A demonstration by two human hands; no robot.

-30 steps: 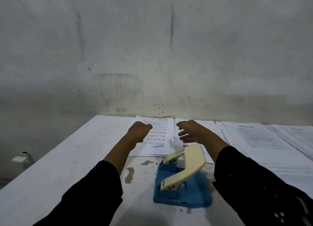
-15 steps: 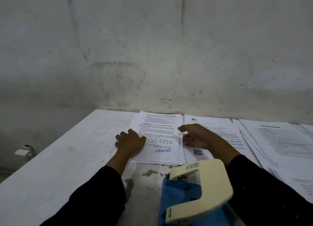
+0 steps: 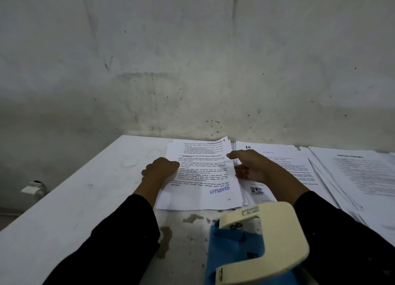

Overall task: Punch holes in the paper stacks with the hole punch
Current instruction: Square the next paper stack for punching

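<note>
A stack of printed paper (image 3: 201, 177) with a blue APPROVED stamp lies on the white table (image 3: 70, 199) near the wall. My left hand (image 3: 159, 169) grips its left edge with curled fingers. My right hand (image 3: 249, 167) holds its right edge, thumb on top and fingers under the sheets, and the far right corner is lifted. A blue hole punch (image 3: 254, 244) with a cream lever stands close to me, between my forearms, touched by neither hand.
More printed stacks lie side by side to the right: one (image 3: 284, 162) under my right wrist, another (image 3: 359, 173) further right. A stained grey wall rises just behind the table. The table's left edge runs diagonally at the left. Brown stains (image 3: 166, 233) mark the tabletop.
Both hands have closed on the stamped stack's side edges, and its far right corner has risen. The view has moved closer to the table.
</note>
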